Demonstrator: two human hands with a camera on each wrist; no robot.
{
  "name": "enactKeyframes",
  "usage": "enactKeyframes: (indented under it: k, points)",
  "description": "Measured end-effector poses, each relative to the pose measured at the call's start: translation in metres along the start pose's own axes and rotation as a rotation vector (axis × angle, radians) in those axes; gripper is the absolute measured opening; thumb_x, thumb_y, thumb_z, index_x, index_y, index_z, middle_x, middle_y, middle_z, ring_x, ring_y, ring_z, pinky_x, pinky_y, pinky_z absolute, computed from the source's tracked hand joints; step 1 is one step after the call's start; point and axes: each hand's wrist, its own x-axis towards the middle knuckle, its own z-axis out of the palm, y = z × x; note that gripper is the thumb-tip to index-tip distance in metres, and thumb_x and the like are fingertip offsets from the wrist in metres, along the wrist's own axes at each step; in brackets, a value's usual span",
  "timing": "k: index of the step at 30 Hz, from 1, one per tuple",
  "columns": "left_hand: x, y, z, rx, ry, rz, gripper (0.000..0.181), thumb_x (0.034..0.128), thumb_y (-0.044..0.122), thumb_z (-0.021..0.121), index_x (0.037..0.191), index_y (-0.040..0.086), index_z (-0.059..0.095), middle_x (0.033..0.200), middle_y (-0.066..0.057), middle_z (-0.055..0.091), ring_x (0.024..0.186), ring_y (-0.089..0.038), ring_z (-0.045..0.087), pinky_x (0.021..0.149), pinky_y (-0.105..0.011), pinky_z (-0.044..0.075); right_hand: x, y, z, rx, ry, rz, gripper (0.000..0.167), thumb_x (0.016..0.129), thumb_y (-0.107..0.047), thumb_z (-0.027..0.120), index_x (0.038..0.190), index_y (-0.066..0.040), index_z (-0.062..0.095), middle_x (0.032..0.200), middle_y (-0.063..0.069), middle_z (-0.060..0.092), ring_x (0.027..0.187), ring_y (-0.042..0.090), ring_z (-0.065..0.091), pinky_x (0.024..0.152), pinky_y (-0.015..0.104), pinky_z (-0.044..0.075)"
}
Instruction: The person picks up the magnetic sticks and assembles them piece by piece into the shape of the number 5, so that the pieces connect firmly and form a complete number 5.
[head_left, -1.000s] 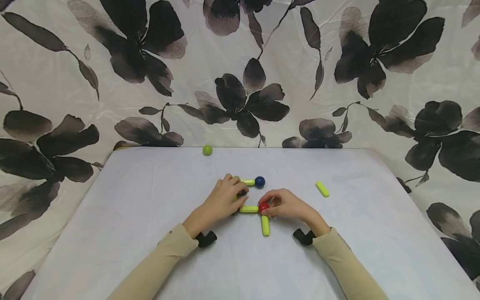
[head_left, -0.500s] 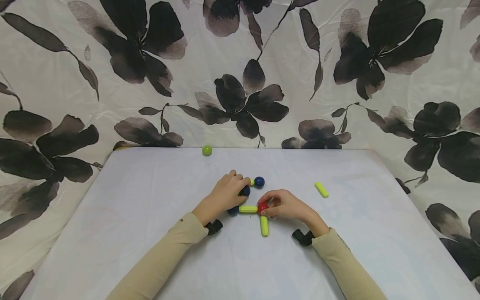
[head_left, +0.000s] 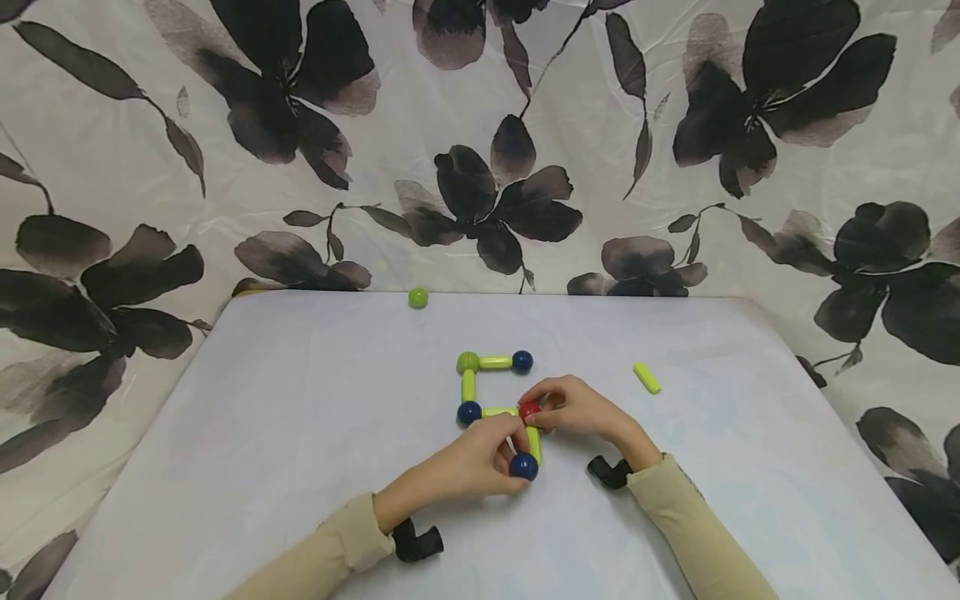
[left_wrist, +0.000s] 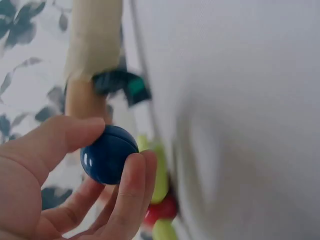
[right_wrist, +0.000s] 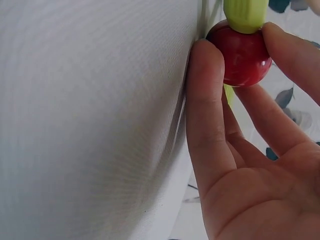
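My left hand (head_left: 480, 458) pinches a blue ball (left_wrist: 107, 156) between thumb and fingers. In the head view this ball sits by the near end of a yellow-green rod (head_left: 534, 446); whether they touch I cannot tell. With thumb and fingers my right hand (head_left: 581, 408) holds a red ball (right_wrist: 245, 56), from which that rod extends. A second rod (head_left: 495, 412), partly behind my left hand, links the red ball to another blue ball (head_left: 469, 412). From there a rod (head_left: 468, 386) runs up to a green ball (head_left: 468, 362), then a rod (head_left: 495, 363) leads to a blue ball (head_left: 522, 361).
A loose yellow-green rod (head_left: 647, 378) lies to the right on the white-covered table (head_left: 300, 375). One loose green ball (head_left: 417, 297) rests at the table's far edge. Behind hangs a flower-patterned cloth (head_left: 600, 125). Black wrist mounts (head_left: 417, 542) are on both wrists.
My left hand has carried a blue ball from the structure's left side toward me, to the near rod's end. The left part of the structure is now uncovered. My right hand stays at the red ball.
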Motion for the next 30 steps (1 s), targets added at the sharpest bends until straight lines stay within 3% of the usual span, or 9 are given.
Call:
enactKeyframes:
  k: [3,7,10,14,17,23,30]
  points:
    - [-0.001,-0.004,0.012,-0.046,0.012,-0.028,0.034,0.0782,-0.002,0.081,0.099,0.008,0.055,0.095,0.002,0.057,0.078,-0.007,0.061,0.068,-0.02,0.054,0.001,0.001,0.001,-0.002,0.009,-0.003,0.027,0.09,-0.002,0.069,0.116,0.004,0.068,0.095,0.011,0.069,0.071,0.018,0.06,0.064,0.029,0.052]
    - [-0.001,-0.011,0.021,-0.007,0.052,-0.015,0.033,0.0779,0.005,0.083,0.1,0.011,0.059,0.09,0.005,0.057,0.077,-0.01,0.059,0.067,-0.02,0.052,-0.002,-0.015,0.002,-0.001,0.003,-0.005,0.026,0.09,0.002,0.066,0.115,0.01,0.066,0.095,0.017,0.069,0.073,0.025,0.061,0.065,0.034,0.054]
    - [-0.003,-0.019,0.024,-0.005,0.064,0.049,0.031,0.0782,0.009,0.084,0.101,0.013,0.064,0.089,0.005,0.059,0.076,-0.013,0.059,0.065,-0.022,0.052,-0.002,-0.015,0.002,0.004,-0.001,-0.013,0.026,0.091,0.0,0.067,0.115,0.009,0.067,0.096,0.016,0.07,0.073,0.024,0.062,0.066,0.034,0.055]
    - [-0.005,-0.037,0.026,-0.101,0.059,0.15,0.03,0.0807,0.007,0.082,0.108,0.012,0.07,0.095,0.001,0.059,0.08,-0.012,0.06,0.067,-0.024,0.055,0.002,0.0,0.002,0.005,0.0,-0.028,0.026,0.091,-0.006,0.07,0.115,0.004,0.069,0.096,0.01,0.071,0.071,0.018,0.062,0.064,0.029,0.054]
    - [-0.004,-0.047,0.027,-0.117,0.049,0.206,0.032,0.0829,0.007,0.08,0.114,0.012,0.072,0.097,-0.001,0.057,0.08,-0.01,0.058,0.066,-0.024,0.055,0.002,-0.001,0.002,0.007,0.003,-0.03,0.027,0.09,-0.007,0.071,0.115,0.003,0.07,0.096,0.01,0.07,0.072,0.018,0.063,0.065,0.03,0.054]
    - [-0.001,-0.05,0.031,-0.03,0.071,0.266,0.038,0.0824,0.017,0.083,0.118,0.016,0.069,0.094,-0.002,0.054,0.072,-0.007,0.053,0.061,-0.019,0.05,0.0,-0.003,0.002,0.007,0.011,-0.025,0.027,0.09,-0.006,0.071,0.115,0.003,0.069,0.096,0.01,0.07,0.073,0.018,0.063,0.065,0.03,0.054]
    - [0.002,-0.047,0.04,0.085,0.138,0.248,0.043,0.0792,0.031,0.086,0.115,0.017,0.067,0.093,0.002,0.052,0.07,-0.005,0.045,0.06,-0.015,0.04,0.0,-0.002,0.001,0.006,0.011,-0.03,0.027,0.09,-0.006,0.071,0.115,0.003,0.069,0.094,0.01,0.07,0.07,0.016,0.062,0.064,0.027,0.053]
